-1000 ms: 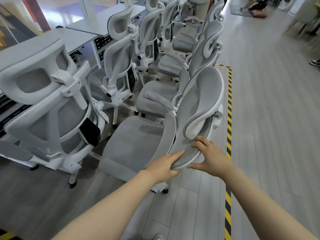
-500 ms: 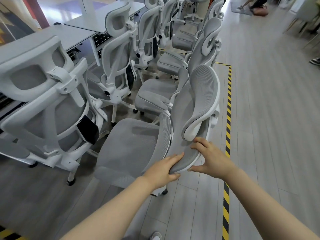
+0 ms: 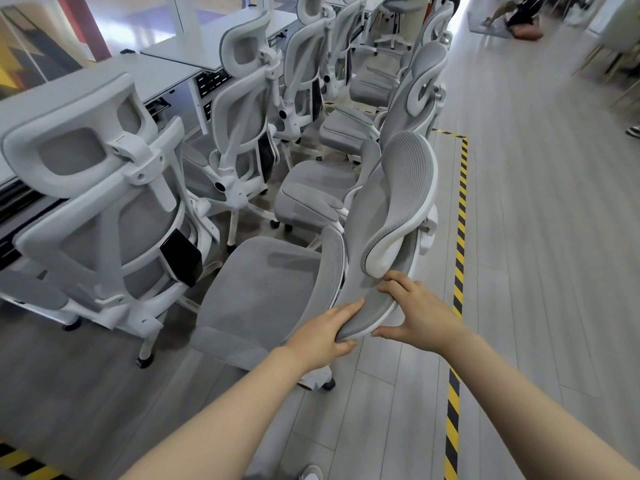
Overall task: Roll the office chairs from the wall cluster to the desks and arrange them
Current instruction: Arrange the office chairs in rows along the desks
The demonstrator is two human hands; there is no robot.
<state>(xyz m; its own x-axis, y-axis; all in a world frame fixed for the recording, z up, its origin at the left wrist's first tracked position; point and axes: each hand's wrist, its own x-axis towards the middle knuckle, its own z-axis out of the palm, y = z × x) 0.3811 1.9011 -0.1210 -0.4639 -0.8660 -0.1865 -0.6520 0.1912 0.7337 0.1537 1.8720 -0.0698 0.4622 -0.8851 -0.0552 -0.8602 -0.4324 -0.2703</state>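
Here both hands are on the top edge of the nearest office chair (image 3: 277, 292), a grey mesh one standing on the wooden floor (image 3: 536, 237) at the near end of a row of like chairs, its seat turned towards the desks. The left hand (image 3: 323, 336) lies with fingers nearly straight along the mesh face of the backrest (image 3: 367, 237), thumb tucked under the rim; the right hand (image 3: 417, 315) is curled round the same rim from the other side, fingers over the top just below the headrest (image 3: 401, 202) and thumb beneath. So the chair is clasped between them at the crown of its back.

It looks fairly heavy for its size but made to roll, so I judge it will move on its castors (image 3: 327, 384) with a steady push rather than a lift. The white frame seems stiff, while the mesh should give under the palm and is poor to lean on. The headrest sits on a jointed bracket and may swivel or tilt if pulled, so the rigid rim of the back is the better hold. Pushing high up could tip the chair or let it swing round on its base. The neighbouring chairs (image 3: 318, 195) stand close, and the surface (image 3: 114, 84) with chairs already tucked under it lies to the left, beside the yellow-black tape (image 3: 460, 216)
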